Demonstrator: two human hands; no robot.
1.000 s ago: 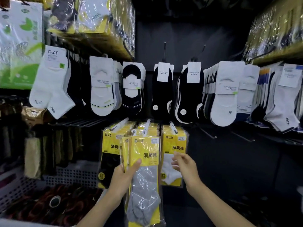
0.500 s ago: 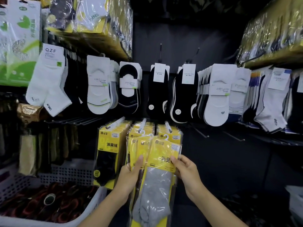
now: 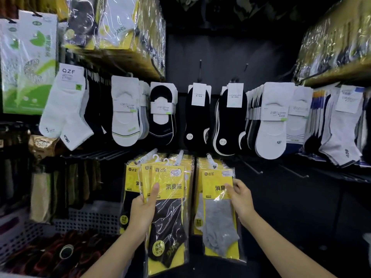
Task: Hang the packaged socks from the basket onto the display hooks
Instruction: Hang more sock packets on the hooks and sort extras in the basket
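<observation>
Grey sock pack (image 3: 219,227) now off the bundle (image 3: 170,223): right hand (image 3: 240,199) pinches it just below the hook (image 3: 210,159); left hand (image 3: 143,212) clasps bundle left of hook. Hanging comes next.

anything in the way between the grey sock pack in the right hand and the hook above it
Nothing visible. The yellow plastic pack of grey socks, pinched by the right hand, sits just below the white-tipped display hook, whose tip juts out free. The packs already hung lie behind it.
</observation>
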